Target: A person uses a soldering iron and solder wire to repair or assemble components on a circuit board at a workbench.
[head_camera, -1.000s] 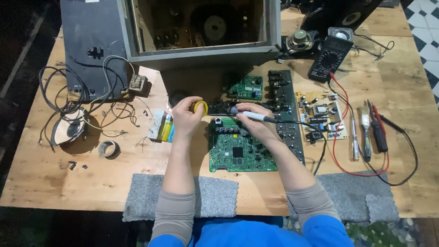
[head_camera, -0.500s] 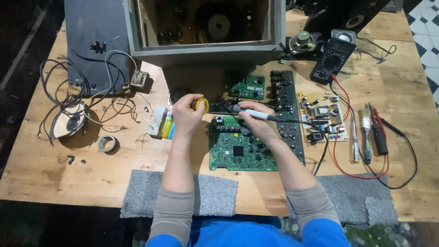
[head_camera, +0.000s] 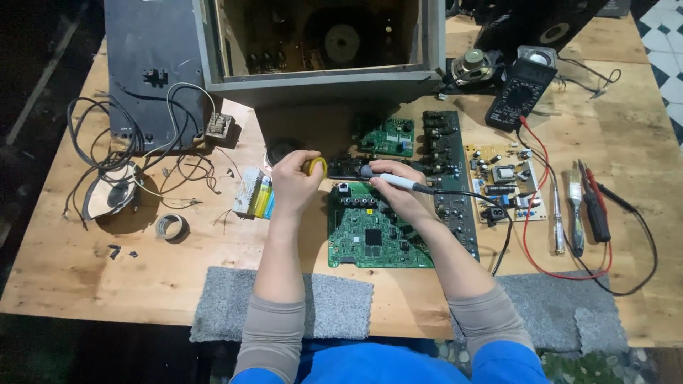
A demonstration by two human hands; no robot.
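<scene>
My left hand [head_camera: 293, 183] grips a small yellow spool [head_camera: 316, 166] just left of a dark circuit board strip [head_camera: 343, 168]. My right hand [head_camera: 397, 192] holds a soldering iron [head_camera: 398, 182] with a white and dark handle, its tip pointing left toward the spool. Its black cord runs off to the right. Below both hands lies a large green circuit board [head_camera: 377, 238] on the wooden table [head_camera: 64, 263]. Both forearms rest above grey mats [head_camera: 334, 306] at the table's front edge.
An open grey speaker cabinet [head_camera: 320, 53] stands at the back. Loose wires and a small speaker [head_camera: 110, 192] lie left, with a tape roll [head_camera: 172, 227]. A multimeter [head_camera: 519, 92], more boards [head_camera: 501, 181], a brush and screwdrivers [head_camera: 583, 206] lie right.
The camera view has shifted slightly. Both hands stay in place over the boards, still holding the spool and the soldering iron.
</scene>
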